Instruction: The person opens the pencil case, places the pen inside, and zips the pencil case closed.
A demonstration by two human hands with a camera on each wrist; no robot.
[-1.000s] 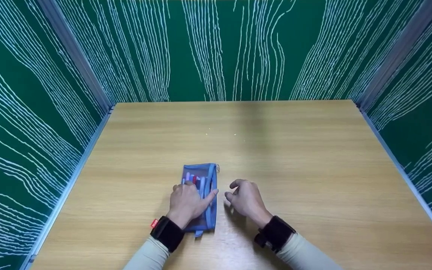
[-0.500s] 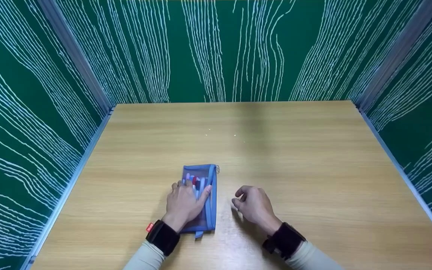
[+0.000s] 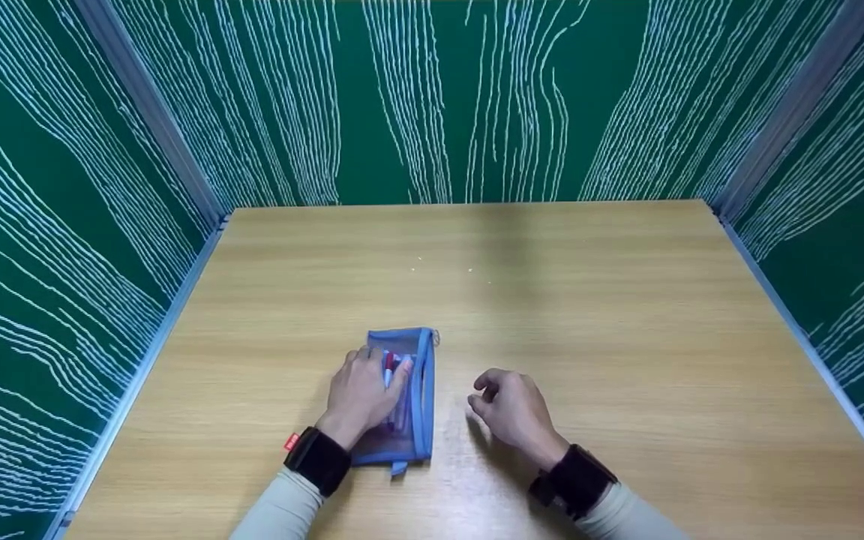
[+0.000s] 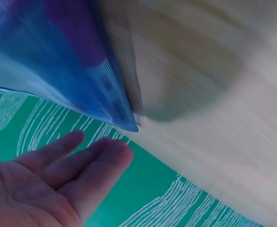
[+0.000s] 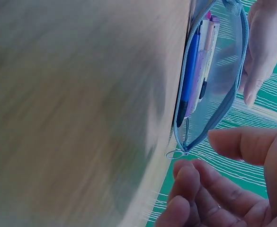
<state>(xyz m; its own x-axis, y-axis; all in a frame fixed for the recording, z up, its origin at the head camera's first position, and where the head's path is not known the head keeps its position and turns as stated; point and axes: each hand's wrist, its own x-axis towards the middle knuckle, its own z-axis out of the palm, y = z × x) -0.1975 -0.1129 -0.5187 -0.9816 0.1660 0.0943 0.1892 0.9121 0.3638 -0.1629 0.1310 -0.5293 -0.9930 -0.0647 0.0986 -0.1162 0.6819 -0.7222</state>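
A blue mesh pencil case (image 3: 423,412) lies on the table in front of me, its zipper along the right side. The right wrist view looks into its unzipped mouth, where several pens (image 5: 191,71) lie, one of them blue. Over the left part of the case is my left hand (image 3: 361,394), covering some of the pens. In the left wrist view its fingers (image 4: 98,175) are extended and not wrapped around the case. My right hand (image 3: 514,412) is to the right of the case, apart from it, with loosely bent fingers and nothing visible in them.
The wooden table (image 3: 589,300) has a few tiny white specks (image 3: 469,270) toward the back. Green panels (image 3: 469,97) with white wavy lines enclose the back and both sides. Metal strips (image 3: 154,330) run along the side edges.
My left hand has slid a little left across the case, and its thumb has come off the zipper side. My right hand has drawn back to the right, away from the case.
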